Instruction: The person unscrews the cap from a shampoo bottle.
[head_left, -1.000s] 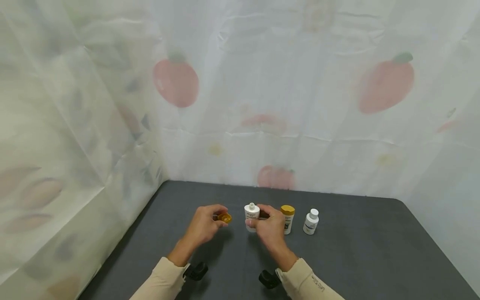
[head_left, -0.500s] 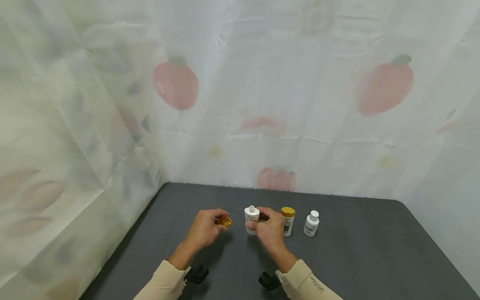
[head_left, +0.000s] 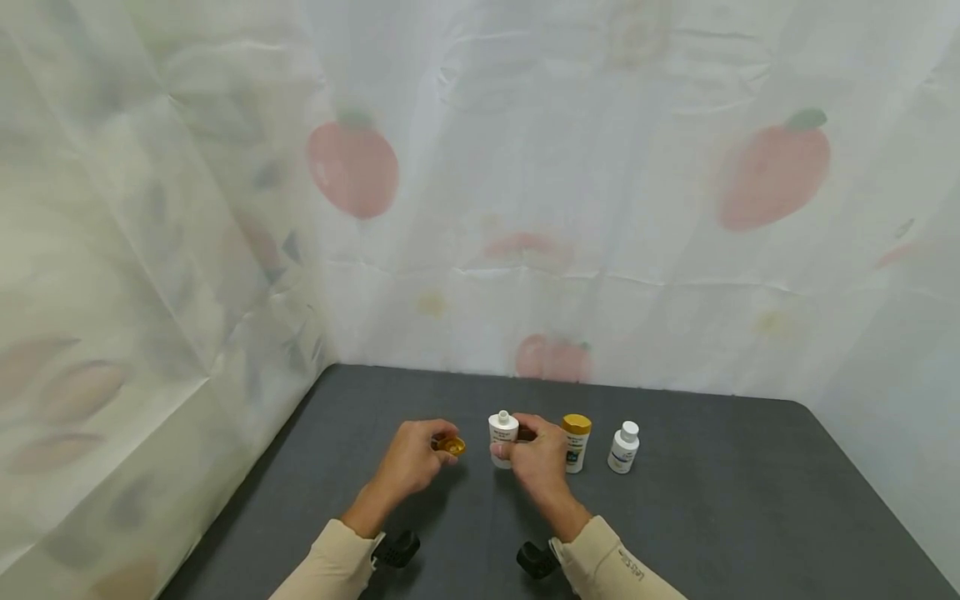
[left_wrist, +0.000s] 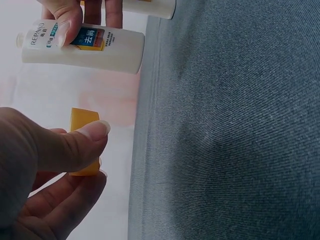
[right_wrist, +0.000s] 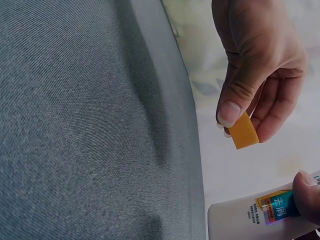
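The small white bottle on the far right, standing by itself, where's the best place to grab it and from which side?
Probably round its body, below the narrower cap, coming from the right or from above. The small white bottle stands upright on the grey table, free on its right, while the yellow-capped bottle stands close on its left.

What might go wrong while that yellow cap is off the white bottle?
The left hand only pinches the small yellow plastic cap by its fingertips, so it might slip. The right hand holds the uncapped white plastic bottle; tipped, it could spill onto the dark grey table.
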